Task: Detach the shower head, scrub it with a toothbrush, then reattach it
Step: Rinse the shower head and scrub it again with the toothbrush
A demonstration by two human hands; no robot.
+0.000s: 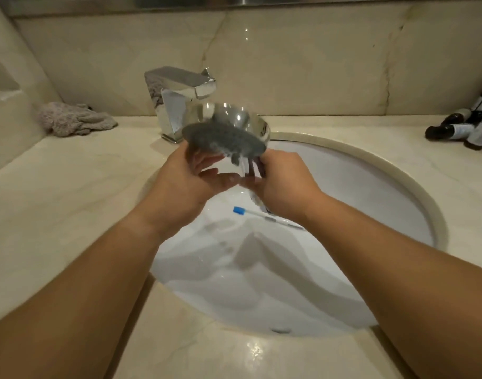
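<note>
A: Item one, shower head (229, 129): detached; held tilted above the sink (384, 187), just in front of the faucet (179, 97); round chrome shell, mirror-smooth; matte grey nozzle face, blurred.

B: Hands?

A: Left hand (185, 181) grasps the near-left rim, fingers curled under the face; right hand (283, 184) grips something dark beneath the right edge, likely the neck; blur hides the detail.

B: Item two?

A: Toothbrush (264, 216): slim white handle, blue head; lying loose in the glossy white basin under the right wrist.

B: Hazards?

A: Judged only: wet polished chrome may slip and chip the porcelain; the brush could slide toward the drain.

B: Sundries?

A: Veined marble desk (70, 201); nubby grey cloth (76, 121) at left; dark bottles (464, 127) far right.
</note>
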